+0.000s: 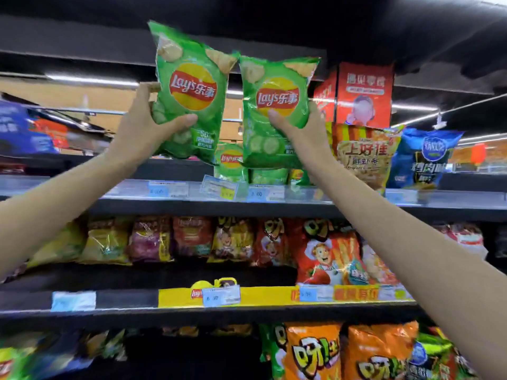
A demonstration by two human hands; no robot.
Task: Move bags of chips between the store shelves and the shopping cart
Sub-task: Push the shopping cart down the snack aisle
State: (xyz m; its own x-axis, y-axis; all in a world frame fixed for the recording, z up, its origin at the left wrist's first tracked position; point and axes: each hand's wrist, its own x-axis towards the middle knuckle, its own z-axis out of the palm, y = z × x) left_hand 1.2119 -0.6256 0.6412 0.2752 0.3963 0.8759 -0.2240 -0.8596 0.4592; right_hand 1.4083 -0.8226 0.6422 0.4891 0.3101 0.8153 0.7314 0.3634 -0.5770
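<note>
Both raised at the top shelf (274, 207): left hand (142, 127) wrapped round one green Lay's bag (189, 91), right hand (304, 130) round a second green bag (277, 111). Long axes upright, side by side. Beyond, more green bags (231, 163) low on that shelf, straight behind both hands, nearer the right.

price tags (219, 189) unreadable, bottom-left bags (41, 357) blurred
</note>
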